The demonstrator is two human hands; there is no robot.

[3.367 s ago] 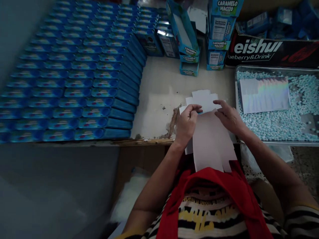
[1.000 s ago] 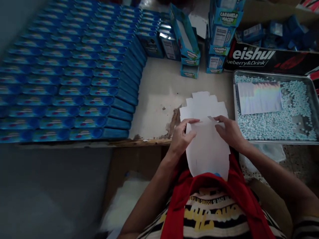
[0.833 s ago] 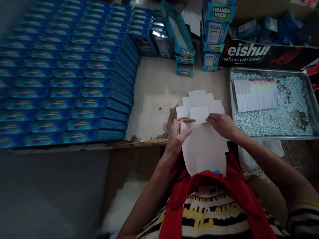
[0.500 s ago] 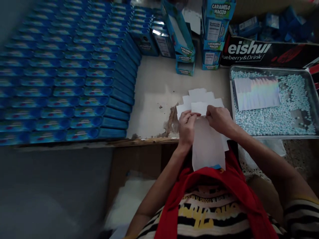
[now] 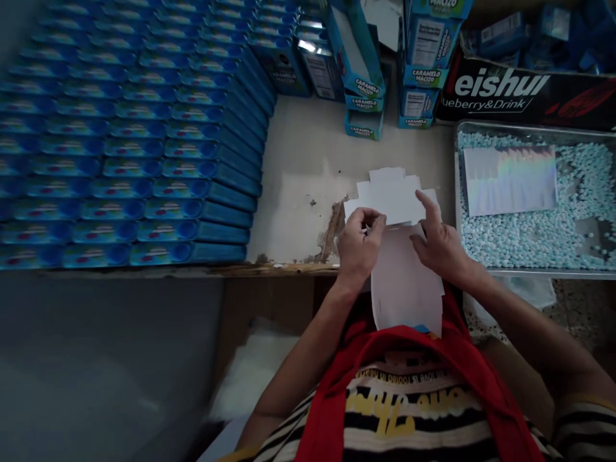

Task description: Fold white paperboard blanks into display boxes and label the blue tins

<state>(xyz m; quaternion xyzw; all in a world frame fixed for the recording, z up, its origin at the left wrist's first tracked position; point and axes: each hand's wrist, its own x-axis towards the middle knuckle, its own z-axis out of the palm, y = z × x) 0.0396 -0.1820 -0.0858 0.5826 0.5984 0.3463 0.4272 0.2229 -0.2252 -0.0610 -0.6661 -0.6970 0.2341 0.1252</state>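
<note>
White cut-out card sheets [image 5: 394,196] with stepped edges lie at the table's front edge, and a pale card panel [image 5: 404,276] hangs from them down over the red apron. My left hand [image 5: 359,247] is at the left side of the card, thumb and fingertips pinched together near its fold; what they hold is too small to make out. At the right, my right hand [image 5: 440,247] rests over the card with its index finger stretched forward and its thumb apart.
Rows of blue boxes [image 5: 183,169] fill the table's left. Blue "Caramelo Macizo" display boxes [image 5: 364,122] stand at the back. On the right, a metal tray [image 5: 529,272] holds pale blue pellets and a shiny sheet [image 5: 510,181], before a black carton [image 5: 522,99].
My right hand has opened from a closed grip, its index finger now extended. The small white flap between my hands no longer shows separately. The view has shifted slightly.
</note>
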